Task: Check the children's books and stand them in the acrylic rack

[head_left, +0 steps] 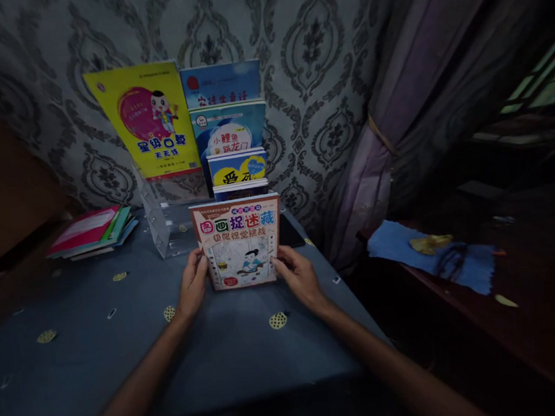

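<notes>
A book [243, 263] with a red-brown border and a seated cartoon figure on its cover stands upright between my two hands. My left hand [194, 285] grips its left edge, and my right hand [300, 276] grips the right edge, thumb on the cover. Right behind it is a clear stand holding books in tiers: a tall yellow book [140, 133] on the left, and on the right a blue book [223, 82], a teal book [231, 131] and a yellow-and-blue book [238, 169]. The held book hides the lower front of the stand.
A stack of colourful thin books [88, 229] lies at the left of the blue-covered table [139, 352]. A dark flat object [290, 233] lies behind my right hand. Patterned wall [313, 41] and a tied curtain [375, 153] stand behind. A blue cloth [394, 249] rests on a surface at right.
</notes>
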`<state>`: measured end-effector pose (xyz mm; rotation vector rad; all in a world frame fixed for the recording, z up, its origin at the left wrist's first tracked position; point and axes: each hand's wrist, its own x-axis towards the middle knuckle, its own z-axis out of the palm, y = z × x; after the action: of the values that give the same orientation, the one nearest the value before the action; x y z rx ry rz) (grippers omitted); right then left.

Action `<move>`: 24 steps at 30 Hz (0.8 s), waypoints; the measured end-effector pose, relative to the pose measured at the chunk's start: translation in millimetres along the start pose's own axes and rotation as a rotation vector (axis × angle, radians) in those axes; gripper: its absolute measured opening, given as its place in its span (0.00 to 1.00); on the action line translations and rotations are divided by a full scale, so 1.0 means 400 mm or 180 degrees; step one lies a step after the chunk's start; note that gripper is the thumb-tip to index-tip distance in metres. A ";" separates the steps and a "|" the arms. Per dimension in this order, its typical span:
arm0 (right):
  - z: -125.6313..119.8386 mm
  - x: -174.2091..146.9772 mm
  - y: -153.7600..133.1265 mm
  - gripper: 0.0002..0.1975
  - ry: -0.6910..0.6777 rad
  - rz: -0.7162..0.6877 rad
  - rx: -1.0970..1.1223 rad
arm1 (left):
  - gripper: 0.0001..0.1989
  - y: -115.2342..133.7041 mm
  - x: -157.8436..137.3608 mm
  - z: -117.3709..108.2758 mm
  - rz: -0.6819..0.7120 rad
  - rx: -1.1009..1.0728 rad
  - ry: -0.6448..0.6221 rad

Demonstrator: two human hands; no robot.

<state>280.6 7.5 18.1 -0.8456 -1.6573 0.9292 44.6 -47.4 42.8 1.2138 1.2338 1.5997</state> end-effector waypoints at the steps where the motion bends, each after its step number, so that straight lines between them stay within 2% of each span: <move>1: -0.002 0.000 -0.007 0.16 -0.0031 0.0052 0.0058 | 0.26 -0.001 0.003 0.004 -0.0045 -0.0088 0.0082; 8: -0.020 -0.029 -0.010 0.16 -0.0475 0.0726 0.0489 | 0.27 -0.025 -0.015 -0.004 -0.0671 -0.0345 0.0069; 12: -0.023 -0.052 0.003 0.19 -0.0867 0.1270 0.0831 | 0.26 -0.051 -0.030 -0.040 -0.1178 0.0077 -0.0186; 15: -0.016 -0.070 0.002 0.24 -0.1084 0.1766 0.1056 | 0.26 -0.061 -0.023 -0.068 -0.1335 0.0514 -0.0359; 19: 0.002 -0.094 -0.012 0.25 -0.1395 0.2193 0.1298 | 0.23 -0.065 0.021 -0.104 -0.0959 0.1062 -0.0593; 22: 0.015 -0.104 -0.021 0.23 -0.1669 0.2331 0.1421 | 0.19 -0.073 0.061 -0.128 -0.0434 0.1894 -0.0628; 24: 0.021 -0.101 -0.022 0.22 -0.1694 0.2374 0.1462 | 0.18 -0.082 0.079 -0.138 -0.0167 0.2452 -0.0608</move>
<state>281.6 -33.1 7.3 -0.9512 -1.4434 2.1085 -16.1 -23.2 14.0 1.7235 1.8048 0.9405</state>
